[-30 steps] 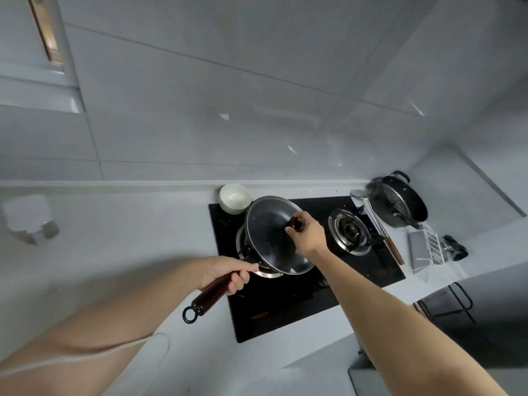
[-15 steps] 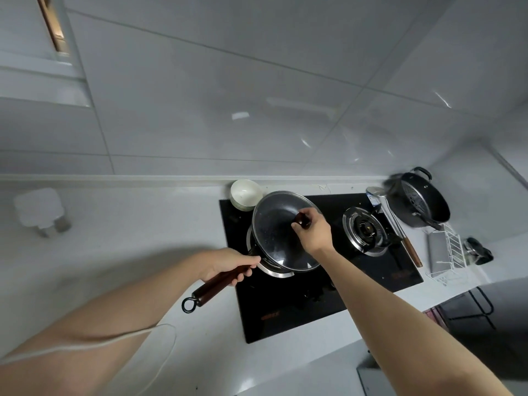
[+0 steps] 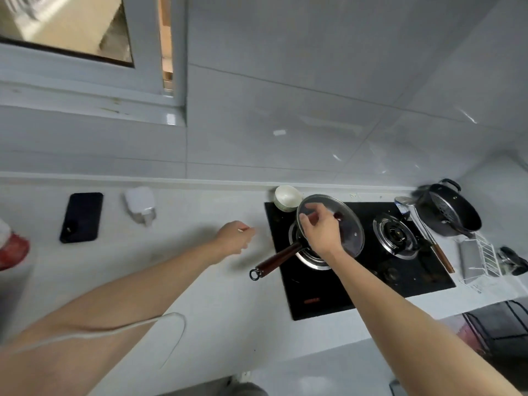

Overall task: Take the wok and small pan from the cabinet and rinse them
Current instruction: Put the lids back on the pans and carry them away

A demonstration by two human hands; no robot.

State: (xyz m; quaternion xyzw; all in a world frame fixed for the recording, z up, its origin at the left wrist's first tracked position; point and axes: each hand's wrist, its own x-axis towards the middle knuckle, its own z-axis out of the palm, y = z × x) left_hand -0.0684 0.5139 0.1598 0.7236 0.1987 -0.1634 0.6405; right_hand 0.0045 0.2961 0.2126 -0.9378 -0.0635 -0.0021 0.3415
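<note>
Right hand [image 3: 320, 232] grips glass lid [image 3: 331, 225], tilted above small pan [image 3: 300, 247] on left burner of stove [image 3: 357, 252]. Left hand [image 3: 235, 237] loose over counter [image 3: 171, 252], off wooden handle [image 3: 275, 260]. White bowl [image 3: 287, 197] far behind; wok [image 3: 448, 211] far right.

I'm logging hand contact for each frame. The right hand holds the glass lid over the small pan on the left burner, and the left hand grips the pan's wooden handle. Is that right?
Not quite. In the head view the left hand is off the wooden handle, hovering over the counter beside it. The rest stands: the right hand holds the glass lid over the small pan on the left burner.
</note>
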